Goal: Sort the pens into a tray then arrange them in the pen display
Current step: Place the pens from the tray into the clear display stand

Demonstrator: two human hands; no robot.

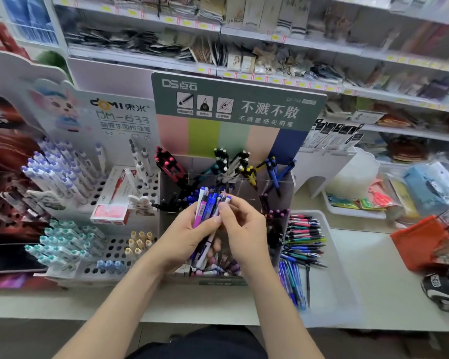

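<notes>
Nearest, the left hand (189,238) gripped a bundle of pens (208,207), roughly upright, over the pen display (244,141), right hand (244,229) pinching its top, with the tray (333,288) just to their right.

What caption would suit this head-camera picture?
Left hand grips a bundle of pens over the pen display while the right hand pinches one; more pens lie in the white tray.

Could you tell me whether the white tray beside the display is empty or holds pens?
Partly full: the tray holds a pile of pens lying flat along its left side.
</notes>
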